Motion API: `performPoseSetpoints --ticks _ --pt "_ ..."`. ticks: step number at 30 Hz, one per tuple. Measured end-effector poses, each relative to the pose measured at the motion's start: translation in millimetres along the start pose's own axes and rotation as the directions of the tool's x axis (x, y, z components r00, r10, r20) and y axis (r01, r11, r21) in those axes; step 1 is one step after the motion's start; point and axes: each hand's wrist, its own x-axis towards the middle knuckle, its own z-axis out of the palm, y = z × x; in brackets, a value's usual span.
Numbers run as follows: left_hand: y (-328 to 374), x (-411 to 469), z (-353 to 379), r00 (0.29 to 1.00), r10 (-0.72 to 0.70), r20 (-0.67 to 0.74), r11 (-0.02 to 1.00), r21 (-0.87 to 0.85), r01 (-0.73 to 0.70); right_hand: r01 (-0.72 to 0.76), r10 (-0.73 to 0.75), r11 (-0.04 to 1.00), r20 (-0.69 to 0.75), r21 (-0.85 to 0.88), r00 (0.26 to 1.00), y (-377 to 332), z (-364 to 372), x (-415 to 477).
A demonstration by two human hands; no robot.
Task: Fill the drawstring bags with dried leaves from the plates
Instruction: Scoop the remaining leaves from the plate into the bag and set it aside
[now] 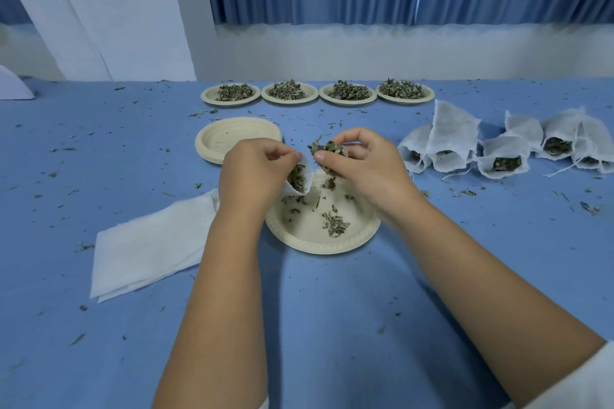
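Note:
My left hand (pixel 254 168) grips a small white drawstring bag (pixel 300 181) by its rim, mouth held open toward the right, with dried leaves inside. My right hand (pixel 358 159) pinches a clump of dried leaves (pixel 327 149) just beside the bag's mouth. Both hover over a cream paper plate (pixel 352 236) that holds a few scattered leaves (pixel 334 224). Some bits drop from the clump.
Several full plates of leaves (pixel 347 91) line the back of the blue table. A stack of bare plates (pixel 232 134) sits behind my left hand. Flat unfilled bags (pixel 149 246) lie at the left, several filled bags (pixel 501 158) at the right. Leaf crumbs litter the cloth.

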Motion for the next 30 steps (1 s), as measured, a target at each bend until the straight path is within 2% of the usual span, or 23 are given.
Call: performPoseSetpoints --ticks 3,5,9,14,18,21,26,30 --pt "5 -2 3 0.999 -0.025 0.026 0.998 -0.060 0.027 -0.017 0.017 0.982 0.002 0.188 1.000 3 6 -2" --pt "6 -3 3 0.999 -0.050 0.019 0.995 -0.087 0.051 -0.020 0.019 0.984 0.008 0.175 1.000 6 9 -3" --pt "7 -2 4 0.997 -0.077 -0.003 0.993 -0.091 0.077 0.066 -0.065 0.997 0.017 -0.038 0.998 13 10 -2" --pt "7 -1 7 0.997 -0.079 -0.003 0.992 -0.094 0.078 0.175 -0.169 0.912 0.050 -0.371 0.984 19 11 0" --pt "9 -2 14 0.995 -0.065 0.078 0.993 -0.088 0.072 0.194 -0.176 0.855 0.083 -0.480 0.981 22 11 -1" --pt "10 -4 20 0.995 -0.018 0.096 1.000 -0.020 0.020 0.166 -0.149 0.875 0.073 -0.454 0.986 20 7 0" --pt "9 -2 17 0.997 -0.070 0.037 0.996 -0.046 0.072 0.043 -0.001 0.954 0.142 -0.297 0.990 9 -2 2" --pt "9 -3 15 0.995 -0.098 0.032 0.993 -0.059 0.100 0.041 -0.018 0.973 0.105 -0.227 0.994 10 -1 3"
